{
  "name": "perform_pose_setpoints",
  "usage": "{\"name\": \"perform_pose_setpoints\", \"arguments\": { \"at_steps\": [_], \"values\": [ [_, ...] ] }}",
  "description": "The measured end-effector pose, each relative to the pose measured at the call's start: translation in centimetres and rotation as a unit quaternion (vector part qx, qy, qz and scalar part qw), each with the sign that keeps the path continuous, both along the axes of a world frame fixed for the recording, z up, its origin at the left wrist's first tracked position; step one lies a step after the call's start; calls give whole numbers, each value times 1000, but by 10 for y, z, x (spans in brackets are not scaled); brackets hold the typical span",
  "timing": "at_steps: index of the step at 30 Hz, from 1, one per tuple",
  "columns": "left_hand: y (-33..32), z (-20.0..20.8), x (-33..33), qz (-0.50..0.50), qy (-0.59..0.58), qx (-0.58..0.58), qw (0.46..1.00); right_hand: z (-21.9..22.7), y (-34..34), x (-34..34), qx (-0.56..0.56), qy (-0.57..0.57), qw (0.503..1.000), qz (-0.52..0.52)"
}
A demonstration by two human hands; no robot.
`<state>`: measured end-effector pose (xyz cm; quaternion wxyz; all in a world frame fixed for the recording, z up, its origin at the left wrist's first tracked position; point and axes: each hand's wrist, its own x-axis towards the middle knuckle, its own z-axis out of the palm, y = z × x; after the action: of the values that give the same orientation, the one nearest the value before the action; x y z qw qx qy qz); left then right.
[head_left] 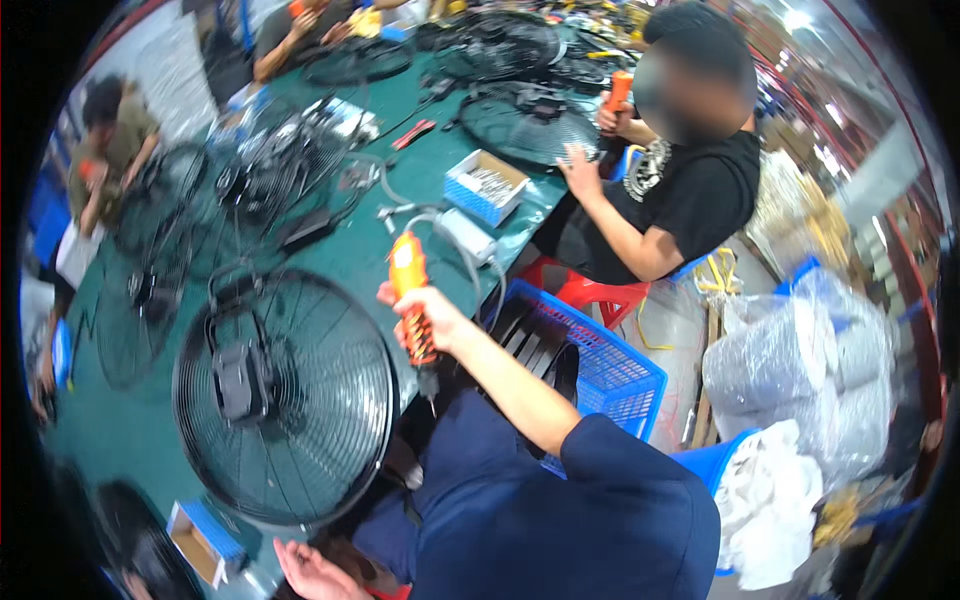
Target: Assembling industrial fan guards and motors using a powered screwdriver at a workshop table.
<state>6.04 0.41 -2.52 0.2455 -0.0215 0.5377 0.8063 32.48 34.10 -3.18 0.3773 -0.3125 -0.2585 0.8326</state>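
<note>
My right hand [430, 316] is wrapped round an orange electric screwdriver [410, 275]. Its dark bit points down, just past the right rim of a black round fan [310, 390]. That fan lies on the green table [130, 440] with its wire grille and black motor housing [243, 382] facing up. Below the fan's near edge, my left hand [315, 572] is turned palm up with its fingers curled. A small dark speck shows at the fingers, too small to name. Beside that hand stands an open blue-and-white carton [205, 545].
A carton of small metal parts [485, 188] and a white power adapter [465, 235] with a grey cable lie beyond. A blue plastic basket [615, 375] stands right of my legs. A co-worker [660, 190] on a red stool holds another orange screwdriver. More fans [525, 125] crowd the table.
</note>
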Motion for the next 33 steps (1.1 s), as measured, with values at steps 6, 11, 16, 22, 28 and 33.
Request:
{"name": "perform_pose_setpoints", "arguments": {
  "at_steps": [6,11,16,22,28,33],
  "values": [
    [21,11,-42,-38,28,-71,996,-3,-7,-1,71,11,996,48],
    [17,-23,-76,15,138,-205,969,0,-8,-3,73,54,990,109],
    [45,-36,-58,47,249,-184,950,1,-3,12,83,52,989,113],
    [41,-29,-52,76,319,-299,896,-12,2,9,67,105,983,133],
    [42,-23,-44,80,349,-348,867,-8,3,13,79,119,979,147],
    [36,-33,-49,70,349,-312,881,-6,4,14,72,124,978,153]
  ]
}}
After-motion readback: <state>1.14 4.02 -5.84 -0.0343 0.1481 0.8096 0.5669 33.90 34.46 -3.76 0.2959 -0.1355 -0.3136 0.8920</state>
